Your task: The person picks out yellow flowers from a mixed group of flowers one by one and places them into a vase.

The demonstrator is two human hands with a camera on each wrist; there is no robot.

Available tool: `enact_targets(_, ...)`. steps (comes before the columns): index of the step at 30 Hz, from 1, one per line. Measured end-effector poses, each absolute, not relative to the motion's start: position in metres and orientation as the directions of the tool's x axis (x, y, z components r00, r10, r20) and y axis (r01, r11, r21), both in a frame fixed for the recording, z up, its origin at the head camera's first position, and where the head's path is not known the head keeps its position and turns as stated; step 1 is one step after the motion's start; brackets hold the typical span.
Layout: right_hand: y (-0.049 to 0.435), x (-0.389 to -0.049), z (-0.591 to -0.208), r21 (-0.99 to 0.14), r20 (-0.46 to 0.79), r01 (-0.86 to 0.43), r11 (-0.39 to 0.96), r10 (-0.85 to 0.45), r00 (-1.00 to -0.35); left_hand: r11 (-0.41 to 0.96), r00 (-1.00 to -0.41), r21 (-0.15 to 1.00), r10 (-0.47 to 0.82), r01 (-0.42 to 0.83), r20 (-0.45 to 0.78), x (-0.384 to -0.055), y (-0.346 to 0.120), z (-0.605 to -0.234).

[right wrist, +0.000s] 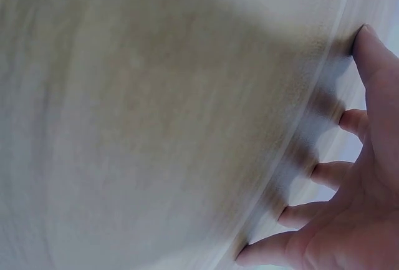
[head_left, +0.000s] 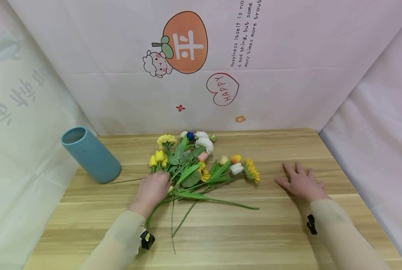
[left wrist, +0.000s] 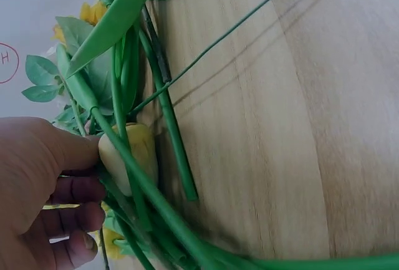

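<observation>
A pile of artificial flowers with green stems and leaves (head_left: 187,174) lies mid-table. My left hand (head_left: 153,189) is at its left side, thumb and curled fingers pinching among the stems. In the left wrist view the thumb tip (left wrist: 84,148) reaches in beside a cream tulip (left wrist: 142,151), and the pinched flower stem is mostly hidden. Yellow tulips (head_left: 158,158) sit just beyond this hand. On the right, my right hand (head_left: 302,183) is spread over the table with nothing in it, its fingertips (right wrist: 318,171) resting on the wood.
A blue cylindrical vase (head_left: 94,159) stands at the back left of the wooden table (head_left: 241,236). A sunflower (head_left: 251,171) forms the pile's right end. One long green stem (head_left: 232,203) sticks out rightward. Printed white cloth (head_left: 281,93) hangs behind and at both sides.
</observation>
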State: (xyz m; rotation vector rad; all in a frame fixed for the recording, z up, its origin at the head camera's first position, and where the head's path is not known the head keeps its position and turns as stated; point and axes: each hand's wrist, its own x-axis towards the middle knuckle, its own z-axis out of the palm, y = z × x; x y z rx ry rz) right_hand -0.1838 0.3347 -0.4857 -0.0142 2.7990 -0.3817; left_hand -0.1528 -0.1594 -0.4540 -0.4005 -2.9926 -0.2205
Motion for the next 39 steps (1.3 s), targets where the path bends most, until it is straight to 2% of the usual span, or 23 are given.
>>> enact_targets(5,0.334,-0.184,-0.484,-0.27,-0.309,0.034,0.962,-0.053,-0.95,0.954,-0.968,0.178,0.22,0.24,0.122,-0.155,-0.158,-0.452)
enact_targets(15,0.333,-0.183,-0.481,-0.306,-0.29,0.025,0.952,-0.068,-0.955,0.919,-0.935,0.277,0.197,0.281,0.293,-0.149,-0.161,-0.431)
enact_targets(22,0.306,-0.188,-0.455,-0.299,-0.069,-0.112,0.948,-0.139,-0.988,0.882,-0.908,0.354,0.165,0.311,0.386,-0.146,-0.168,-0.419)
enact_targets(26,0.274,-0.185,-0.435,-0.267,0.089,-0.206,0.942,-0.189,-0.978,0.859,-0.88,0.383,0.145,0.339,0.453,-0.147,-0.174,-0.414)
enact_targets(33,0.215,-0.172,-0.42,-0.169,0.267,-0.432,0.886,-0.38,-0.885,0.852,-0.858,0.413,0.078,0.322,0.508,-0.146,-0.191,-0.406)
enact_targets(39,0.179,-0.159,-0.437,-0.039,0.378,-0.664,0.747,-0.604,-0.702,0.867,-0.859,0.418,0.022,0.272,0.512,-0.144,-0.209,-0.406)
